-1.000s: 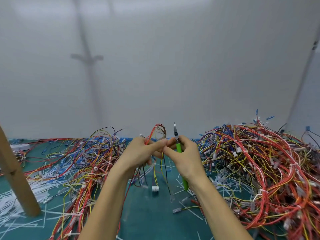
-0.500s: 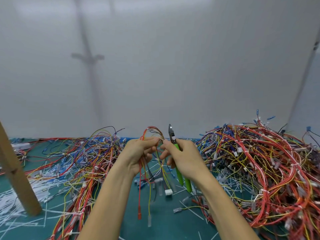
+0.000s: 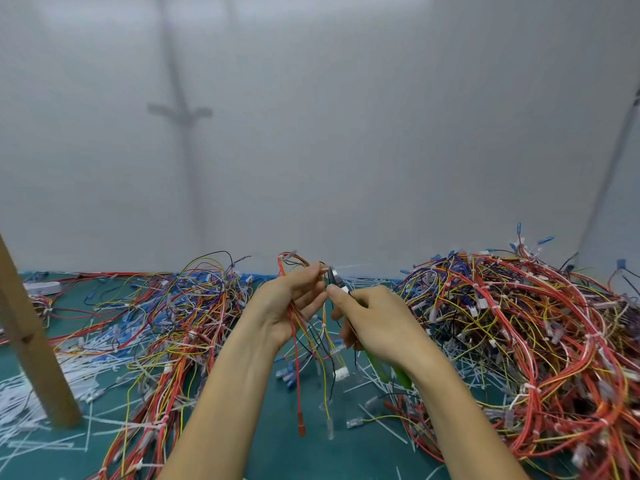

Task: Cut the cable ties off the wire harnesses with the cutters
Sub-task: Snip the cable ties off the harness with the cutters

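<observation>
The person's left hand point(image 3: 294, 306) is holding up a thin wire harness point(image 3: 296, 341) of red, yellow and black strands. Its fingers point(image 3: 310, 273) are pinching the bundle just below a small loop that is rising above the fingertips. The loose ends are hanging down past the palm, with a red terminal dangling just above the teal bench point(image 3: 277, 452).

The right hand point(image 3: 377, 327) is gripping the green-handled metal cutters point(image 3: 335, 278). Its fingers are curling round the handles, which are sticking out below the palm, and the thumb is lying along the tool's neck. The steel head is pointing up and to the left, sitting right against the left fingertips and the pinched wires. Whether the blades are closing on a tie is too blurred to tell.

A large tangled heap of red, yellow and blue harnesses point(image 3: 519, 323) is lying to the right of the hands, and a flatter spread of similar wires point(image 3: 166, 306) is lying to the left. Cut white cable ties point(image 3: 20, 400) are littering the bench at the far left, around a slanted wooden post point(image 3: 31, 341).
</observation>
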